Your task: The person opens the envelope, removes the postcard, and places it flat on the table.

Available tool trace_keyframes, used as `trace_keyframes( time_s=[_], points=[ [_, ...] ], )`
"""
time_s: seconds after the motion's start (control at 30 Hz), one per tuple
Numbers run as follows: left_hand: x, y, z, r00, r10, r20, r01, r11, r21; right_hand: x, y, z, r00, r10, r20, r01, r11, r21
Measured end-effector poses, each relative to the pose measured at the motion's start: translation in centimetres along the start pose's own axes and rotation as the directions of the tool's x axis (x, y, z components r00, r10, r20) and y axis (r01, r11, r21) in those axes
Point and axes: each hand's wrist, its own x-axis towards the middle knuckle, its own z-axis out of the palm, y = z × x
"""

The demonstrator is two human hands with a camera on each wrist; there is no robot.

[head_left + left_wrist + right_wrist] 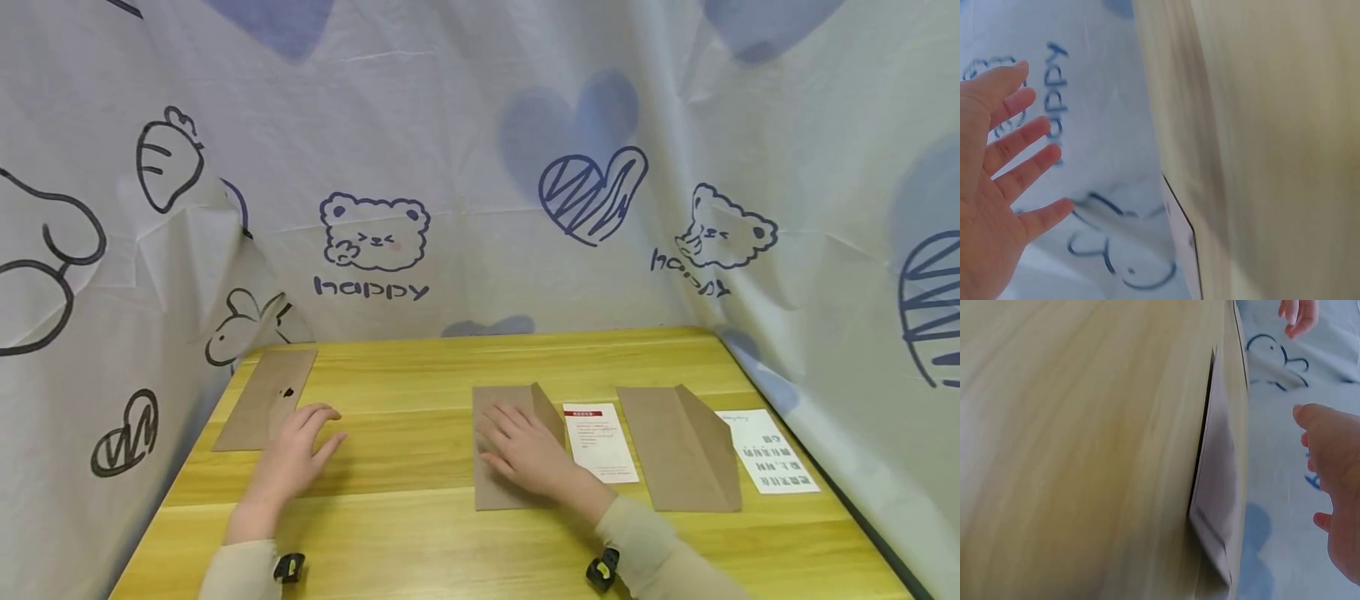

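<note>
My right hand (528, 450) is spread over the middle brown paper envelope (498, 493), whose pointed flap opens to the right. In the right wrist view, that hand (1341, 481) hovers above the envelope (1217, 462), fingers apart and holding nothing. My left hand (298, 450) is raised near the left brown envelope (266, 396), which has a small dark mark. Its fingers (1022, 140) fan out with nothing between them in the left wrist view. A white card with a red header (600, 450) lies just right of the middle envelope.
Farther right lie another brown envelope (667, 450) with its flap unfolded and a white card with dark lettering (765, 458). All rest on a yellow wood-grain table (397, 533). A white curtain (465, 242) with drawings encloses the back and sides.
</note>
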Motion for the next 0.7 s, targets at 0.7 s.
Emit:
trace_keyframes(
  time_s=[0.7],
  points=[
    [-1.4,-9.3,-3.0,0.966,-0.257,0.036,0.254,0.965,0.068,3.9,-5.6,1.6,0.962,-0.22,0.16,0.222,0.975,0.007]
  ],
)
